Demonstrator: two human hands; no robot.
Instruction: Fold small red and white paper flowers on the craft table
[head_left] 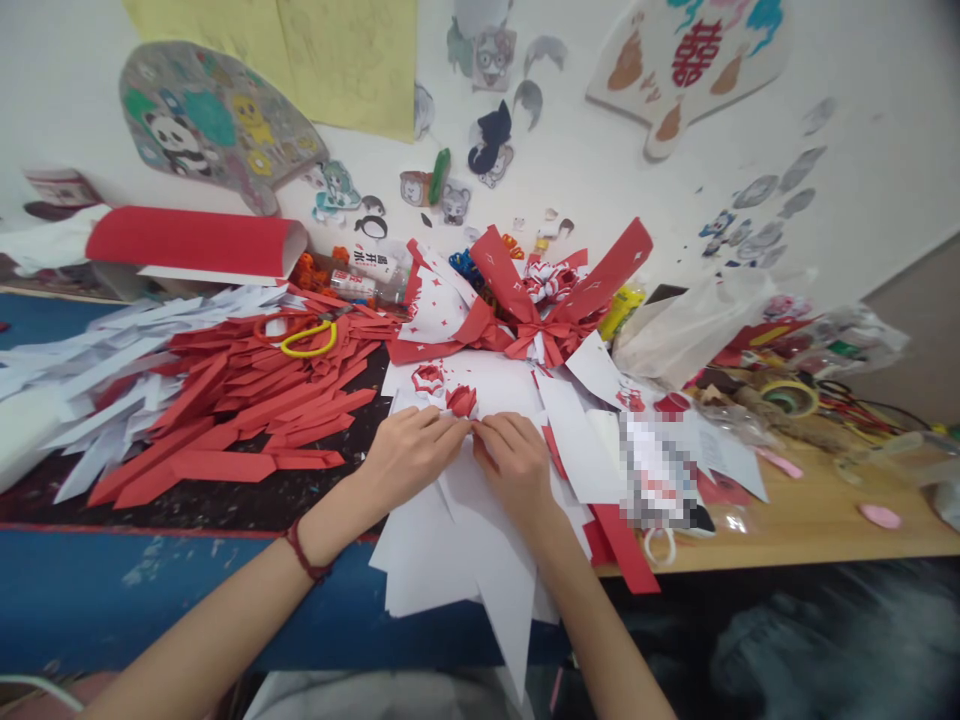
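My left hand (409, 455) and my right hand (517, 462) meet at the middle of the table, fingers pinched together on a small folded piece of red and white paper (463, 402). Both hands rest on a spread of white paper sheets (457, 560) that hang over the front edge. Just beyond the fingers lies a second small red and white folded piece (429, 378). A red cord is tied round my left wrist.
A heap of folded red paper strips (255, 400) and white strips (90, 370) lies at left, with yellow-handled scissors (309, 342) on top. Big red paper bows (555, 300) stand behind. A tape roll (789, 397), plastic bags (697, 320) and clutter fill the right.
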